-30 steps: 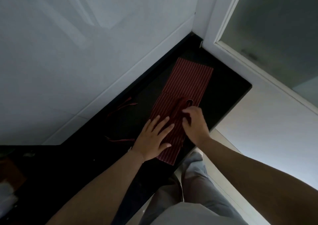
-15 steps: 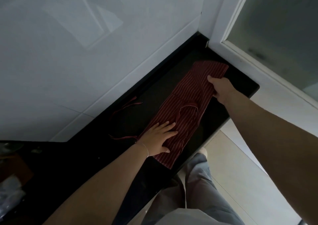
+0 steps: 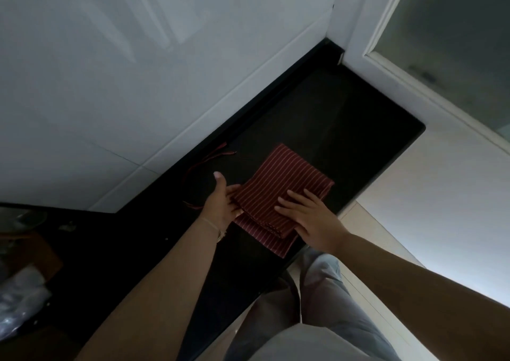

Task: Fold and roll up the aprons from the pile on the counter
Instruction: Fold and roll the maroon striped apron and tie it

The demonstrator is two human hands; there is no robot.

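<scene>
A dark red apron (image 3: 287,189) with thin pale stripes lies folded over on itself on the black counter (image 3: 345,128), near the counter's front edge, its upper layer forming a roughly square panel and a lower layer sticking out beneath it toward the person. No brand, label or writing can be read on the cloth or anywhere else in view.

The right hand (image 3: 311,219) lies flat on the near right part of the folded apron, fingers straight and spread, pressing the cloth down – it grips nothing. The left hand (image 3: 223,203) is at the apron's left edge with the palm turned toward the cloth and the thumb pointing up and away; its fingers (image 3: 234,195) reach to or under the fold, and whether they pinch the fabric or only touch it cannot be told in the dim light. A thin bracelet (image 3: 218,229) sits at the left wrist.

Thin red apron ties (image 3: 209,157) trail loose across the counter to the left of the folded cloth, toward the white tiled wall (image 3: 138,84) – one loop runs behind the left hand. At the counter's far end stands a white door frame (image 3: 356,29) with frosted glass (image 3: 455,29). At the far left edge, some pale crumpled plastic (image 3: 19,302) lies in shadow. Below, the person's grey trousers (image 3: 325,305) show above a light tiled floor (image 3: 414,222)
</scene>
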